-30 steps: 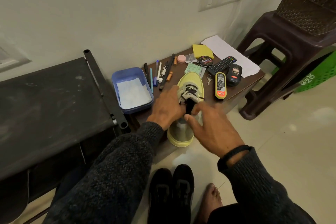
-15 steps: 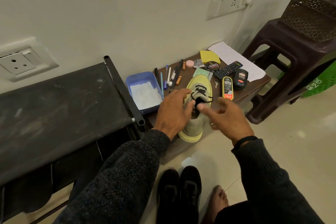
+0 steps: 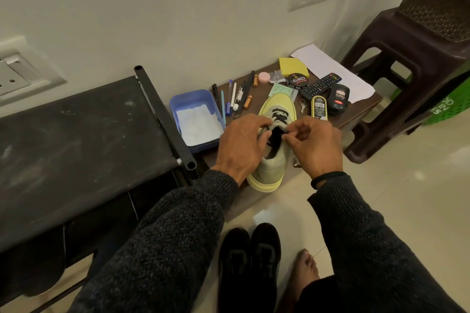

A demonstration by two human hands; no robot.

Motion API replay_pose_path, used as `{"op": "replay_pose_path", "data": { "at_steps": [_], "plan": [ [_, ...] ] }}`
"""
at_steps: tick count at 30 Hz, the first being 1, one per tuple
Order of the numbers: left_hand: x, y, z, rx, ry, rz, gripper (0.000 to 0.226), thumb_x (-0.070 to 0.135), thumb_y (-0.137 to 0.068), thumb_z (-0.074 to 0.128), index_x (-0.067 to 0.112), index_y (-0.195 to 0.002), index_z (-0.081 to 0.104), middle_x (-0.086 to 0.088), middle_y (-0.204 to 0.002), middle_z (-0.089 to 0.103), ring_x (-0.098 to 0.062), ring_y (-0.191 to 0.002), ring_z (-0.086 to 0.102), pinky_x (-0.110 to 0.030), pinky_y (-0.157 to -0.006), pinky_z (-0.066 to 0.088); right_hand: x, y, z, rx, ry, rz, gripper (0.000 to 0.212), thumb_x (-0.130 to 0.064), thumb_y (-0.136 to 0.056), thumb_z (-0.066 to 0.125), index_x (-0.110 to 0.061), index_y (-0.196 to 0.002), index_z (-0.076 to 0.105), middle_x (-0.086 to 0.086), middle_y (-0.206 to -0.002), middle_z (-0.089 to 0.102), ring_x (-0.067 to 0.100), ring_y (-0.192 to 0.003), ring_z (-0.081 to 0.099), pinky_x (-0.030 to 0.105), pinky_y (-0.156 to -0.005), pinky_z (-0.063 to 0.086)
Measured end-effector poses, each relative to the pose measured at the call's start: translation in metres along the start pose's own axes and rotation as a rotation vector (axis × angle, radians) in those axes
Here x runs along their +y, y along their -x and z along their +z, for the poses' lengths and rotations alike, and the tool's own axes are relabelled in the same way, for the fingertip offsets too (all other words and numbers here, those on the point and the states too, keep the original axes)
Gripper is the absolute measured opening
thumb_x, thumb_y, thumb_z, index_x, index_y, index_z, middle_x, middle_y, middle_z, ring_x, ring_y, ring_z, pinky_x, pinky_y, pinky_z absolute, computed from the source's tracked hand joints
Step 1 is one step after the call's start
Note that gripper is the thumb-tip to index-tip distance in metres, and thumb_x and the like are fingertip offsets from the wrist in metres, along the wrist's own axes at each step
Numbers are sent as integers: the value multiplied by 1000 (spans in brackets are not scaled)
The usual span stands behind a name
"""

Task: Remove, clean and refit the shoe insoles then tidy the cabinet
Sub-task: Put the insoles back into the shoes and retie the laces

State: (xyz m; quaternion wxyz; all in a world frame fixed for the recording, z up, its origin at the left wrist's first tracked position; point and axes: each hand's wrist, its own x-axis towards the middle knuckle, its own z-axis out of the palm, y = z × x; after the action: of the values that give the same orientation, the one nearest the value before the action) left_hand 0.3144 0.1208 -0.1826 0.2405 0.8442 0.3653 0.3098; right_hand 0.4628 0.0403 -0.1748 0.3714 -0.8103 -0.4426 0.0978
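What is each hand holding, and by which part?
Both hold the pale yellow lace-up sneaker: left hand at its opening's left edge, right hand pinching the opening's right edge.

Low brown counter (image 3: 361,112) against the wall carried clutter. Blue tray (image 3: 189,101) at its left end held white powder. Just right of the tray lay a row of pens (image 3: 230,98). Farther right: pink round tin (image 3: 264,77), yellow pad (image 3: 292,66), shoe-polish tin (image 3: 297,81), black remote (image 3: 321,85), white paper sheet (image 3: 330,66). Dark plastic stool (image 3: 412,58) stood right of the counter. Black shoes (image 3: 250,264) sat side by side on the floor.
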Motion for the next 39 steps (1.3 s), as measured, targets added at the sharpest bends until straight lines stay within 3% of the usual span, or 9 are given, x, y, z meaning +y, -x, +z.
{"op": "replay_pose_path", "data": {
  "at_steps": [4,8,11,15,18,23,31,35,39],
  "plan": [
    [2,-2,-1,20,-42,13,25,23,-93,70,23,-118,72,4,-111,72,-12,-100,66,-37,-92,56,-2,-6,8,78,132,1,27,-26,-79,81,-27,-95,59,-5,-87,61,15,-78,59,37,-65,53],
    [1,-1,0,-21,-89,59,29,22,-90,72,23,-119,71,4,-113,69,-14,-103,63,-37,-93,54,-7,-16,16,27,48,153,51,-33,-76,82,-24,-119,56,3,-109,62,19,-95,61,41,-77,56],
    [6,2,-4,-40,-117,59,27,36,-91,70,23,-115,69,4,-106,59,-11,-94,58,-29,-84,53,-12,-18,22,27,-30,245,49,-30,-77,80,-22,-119,57,1,-101,66,21,-93,64,43,-79,57],
    [16,10,-25,-336,-118,51,36,61,-88,64,29,-100,74,8,-96,50,-6,-85,49,-24,-74,47,-15,-18,14,-142,-2,312,74,-26,-72,85,-24,-133,45,6,-118,63,27,-102,64,45,-84,57],
    [12,17,-36,-606,-215,73,44,55,-85,70,27,-118,69,2,-108,43,-14,-89,51,-32,-76,49,-17,-6,-6,-322,33,312,90,-27,-71,87,-30,-142,33,9,-129,57,32,-107,64,52,-87,58],
    [26,26,-38,-628,-203,51,21,23,-88,70,21,-106,61,-1,-103,36,-25,-89,49,-33,-73,37,-37,34,-47,-672,283,63,67,-15,-84,71,-26,-144,43,1,-116,57,22,-101,59,33,-78,50],
    [100,85,-131,-624,-98,111,32,38,-82,80,39,-73,49,7,-85,43,-12,-78,48,-21,-61,29,-109,116,-119,-754,428,-262,54,-59,-70,80,-33,-110,58,-5,-101,65,17,-86,62,32,-65,49],
    [137,132,-195,-722,-28,38,18,38,-83,81,33,-82,63,14,-67,59,0,-63,54,-15,-58,37,-147,157,-152,-912,407,-376,62,-70,-62,82,-43,-113,59,-15,-97,66,3,-81,61,24,-63,48],
    [145,180,-232,-812,-22,-106,22,44,-86,77,30,-101,71,12,-88,68,-2,-80,61,-23,-71,49,-170,187,-148,-1125,339,-361,64,-73,-58,83,-40,-110,65,-16,-76,70,3,-59,66,22,-51,50]
  ]
}}
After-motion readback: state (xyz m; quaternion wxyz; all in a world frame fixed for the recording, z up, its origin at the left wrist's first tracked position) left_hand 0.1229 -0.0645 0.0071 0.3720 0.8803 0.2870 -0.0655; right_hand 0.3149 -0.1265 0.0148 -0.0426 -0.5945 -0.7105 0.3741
